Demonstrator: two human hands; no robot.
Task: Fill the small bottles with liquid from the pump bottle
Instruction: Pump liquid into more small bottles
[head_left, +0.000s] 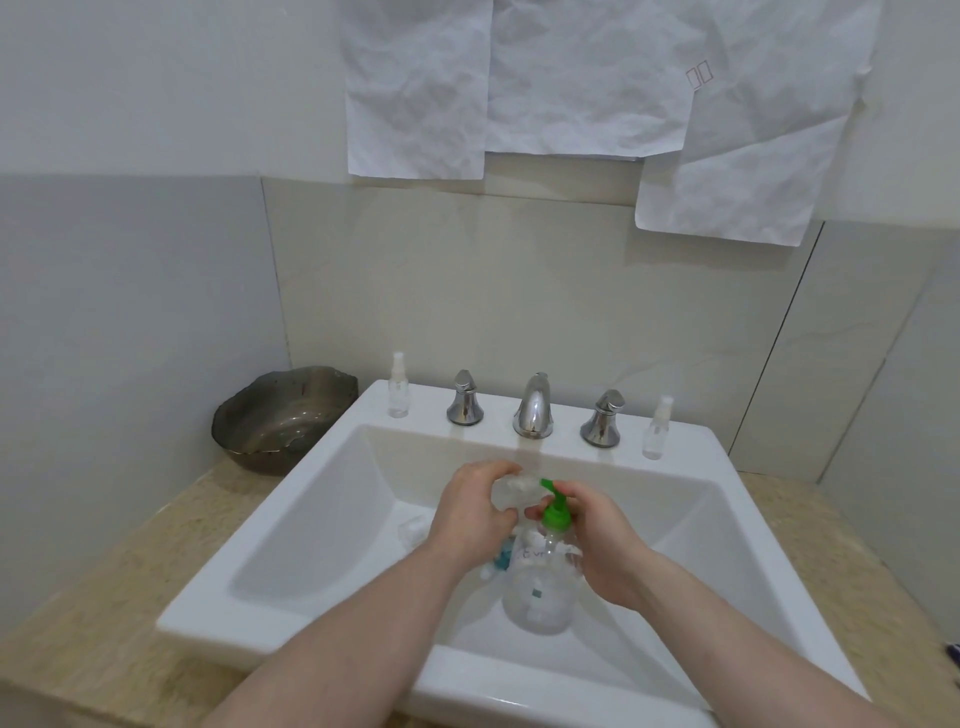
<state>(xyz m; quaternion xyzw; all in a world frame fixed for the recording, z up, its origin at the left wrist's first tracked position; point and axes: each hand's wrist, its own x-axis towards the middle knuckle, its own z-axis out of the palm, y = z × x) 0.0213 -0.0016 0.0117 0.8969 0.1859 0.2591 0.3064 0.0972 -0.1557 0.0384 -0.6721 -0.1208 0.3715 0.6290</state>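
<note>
A clear pump bottle with a green pump head stands inside the white sink. My right hand grips its neck, with fingers curled over the pump head. My left hand holds a small clear bottle tilted on its side, its mouth against the green nozzle. Two small spray bottles stand on the sink's back rim: one at the left and one at the right. A small clear cap lies in the basin near my left wrist.
A chrome faucet with a left handle and a right handle stands at the back of the sink. A dark metal bowl sits on the beige counter to the left. Crumpled paper sheets hang on the wall.
</note>
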